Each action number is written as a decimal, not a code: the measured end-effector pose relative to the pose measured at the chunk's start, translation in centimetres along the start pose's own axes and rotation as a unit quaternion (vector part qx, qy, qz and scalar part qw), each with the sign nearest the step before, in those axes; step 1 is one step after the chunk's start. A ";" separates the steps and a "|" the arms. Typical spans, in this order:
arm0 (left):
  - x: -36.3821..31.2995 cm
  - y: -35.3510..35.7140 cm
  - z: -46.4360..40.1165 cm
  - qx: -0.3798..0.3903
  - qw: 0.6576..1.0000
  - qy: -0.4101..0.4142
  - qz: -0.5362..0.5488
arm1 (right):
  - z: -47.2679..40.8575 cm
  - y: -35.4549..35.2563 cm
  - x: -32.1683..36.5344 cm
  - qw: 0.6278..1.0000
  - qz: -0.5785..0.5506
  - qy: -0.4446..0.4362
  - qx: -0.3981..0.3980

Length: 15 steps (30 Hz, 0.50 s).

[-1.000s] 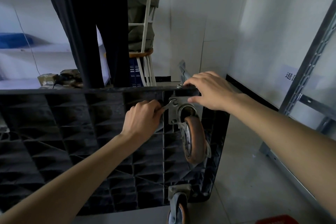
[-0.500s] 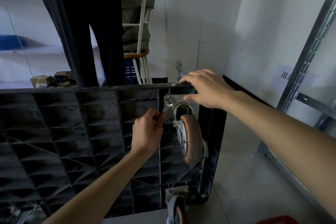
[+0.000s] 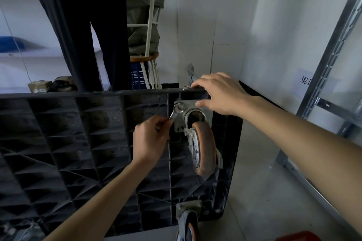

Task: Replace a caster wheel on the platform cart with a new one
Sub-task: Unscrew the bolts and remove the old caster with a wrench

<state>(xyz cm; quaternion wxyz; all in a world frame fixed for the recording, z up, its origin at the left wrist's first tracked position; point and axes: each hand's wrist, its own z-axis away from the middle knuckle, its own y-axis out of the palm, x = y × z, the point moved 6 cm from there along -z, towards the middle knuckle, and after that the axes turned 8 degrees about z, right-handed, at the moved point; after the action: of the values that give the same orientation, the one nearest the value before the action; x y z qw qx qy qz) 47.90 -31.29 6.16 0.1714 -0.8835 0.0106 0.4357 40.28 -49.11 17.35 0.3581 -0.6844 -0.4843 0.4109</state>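
Note:
The black platform cart [image 3: 78, 143] stands on its edge, ribbed underside facing me. An orange caster wheel [image 3: 203, 150] on a grey mounting plate [image 3: 185, 103] sits at its upper right corner. My left hand [image 3: 150, 139] grips a small metal wrench [image 3: 175, 112] whose head is on the plate's upper left bolt. My right hand [image 3: 219, 94] holds the cart's top edge above the plate, thumb on the plate's upper right. A second caster [image 3: 188, 221] is at the bottom edge.
A person in dark trousers [image 3: 84, 31] stands just behind the cart. A stool with a green bag [image 3: 144, 25] is beside them. A metal shelf upright [image 3: 333, 49] rises on the right. Something red [image 3: 293, 236] lies on the floor at bottom right.
My left hand swung the wrench down off the upper left bolt, then brought it back up onto that bolt. My right hand has stayed on the cart's top edge.

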 end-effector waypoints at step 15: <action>-0.5 0.6 -0.5 0.086 0.994 0.065 -0.028 | 0.3 -0.1 0.2 1.000 -0.004 0.009 0.006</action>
<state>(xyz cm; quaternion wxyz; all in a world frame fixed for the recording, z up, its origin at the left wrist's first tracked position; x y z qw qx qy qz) 47.92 -32.11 6.65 0.2580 -0.8919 0.0348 0.3698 40.01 -48.83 17.30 0.3683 -0.6835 -0.4816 0.4064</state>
